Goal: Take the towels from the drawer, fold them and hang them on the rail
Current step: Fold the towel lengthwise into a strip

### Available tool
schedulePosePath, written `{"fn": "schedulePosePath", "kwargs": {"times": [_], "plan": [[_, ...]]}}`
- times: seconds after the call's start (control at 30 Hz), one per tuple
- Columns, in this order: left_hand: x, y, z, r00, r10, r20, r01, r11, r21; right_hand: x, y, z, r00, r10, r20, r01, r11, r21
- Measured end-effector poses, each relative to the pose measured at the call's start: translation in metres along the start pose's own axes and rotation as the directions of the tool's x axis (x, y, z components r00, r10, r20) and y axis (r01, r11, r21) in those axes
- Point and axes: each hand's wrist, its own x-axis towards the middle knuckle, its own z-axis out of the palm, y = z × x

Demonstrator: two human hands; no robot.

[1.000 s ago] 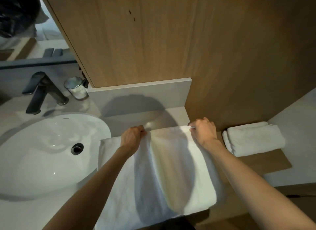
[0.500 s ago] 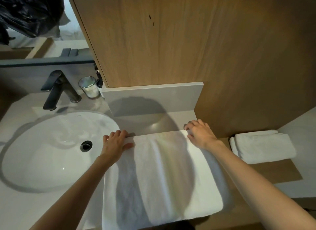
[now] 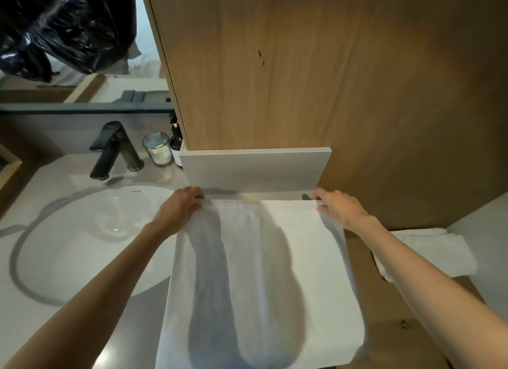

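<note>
A white towel (image 3: 316,272) lies spread on the counter to the right of the sink, its near end hanging over the front edge. My left hand (image 3: 180,209) pinches its far left corner, and my right hand (image 3: 336,208) pinches its far right corner. Both corners sit just in front of the grey upstand. A second white towel (image 3: 450,252), folded, lies on the wooden surface at the right, partly hidden by my right forearm. No rail or drawer is in view.
A white oval sink (image 3: 90,239) with a black tap (image 3: 110,149) lies to the left. A glass jar (image 3: 159,148) and a dark bottle (image 3: 176,142) stand behind it. A grey upstand (image 3: 255,169) and wooden wall panel (image 3: 302,66) close the back.
Half a second ago both hands lay flat on the towel's far edge; now they pinch its far corners. The view has shifted left, and the towel lies wider across the counter.
</note>
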Motion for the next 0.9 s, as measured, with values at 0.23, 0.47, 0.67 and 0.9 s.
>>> {"fn": "schedulePosePath", "kwargs": {"times": [0.23,0.47,0.67,0.9], "plan": [[0.028,0.012,-0.035,0.984,0.044,-0.174,-0.043,0.999,0.009,0.004,0.004,-0.038,0.960,0.061,-0.274,-0.043,0.996,0.073],[-0.007,0.014,-0.023,0.937,0.180,-0.298,-0.133,0.976,0.170,-0.022,0.004,-0.017,0.930,0.057,-0.364,-0.010,0.991,0.132],[-0.055,0.010,0.006,0.972,0.098,-0.213,-0.071,0.989,0.130,-0.064,0.004,0.034,0.940,0.076,-0.333,-0.006,0.979,0.206],[-0.086,0.007,0.033,0.988,0.064,-0.142,-0.037,0.981,0.190,-0.082,0.004,0.078,0.971,0.089,-0.223,-0.050,0.983,0.175]]}}
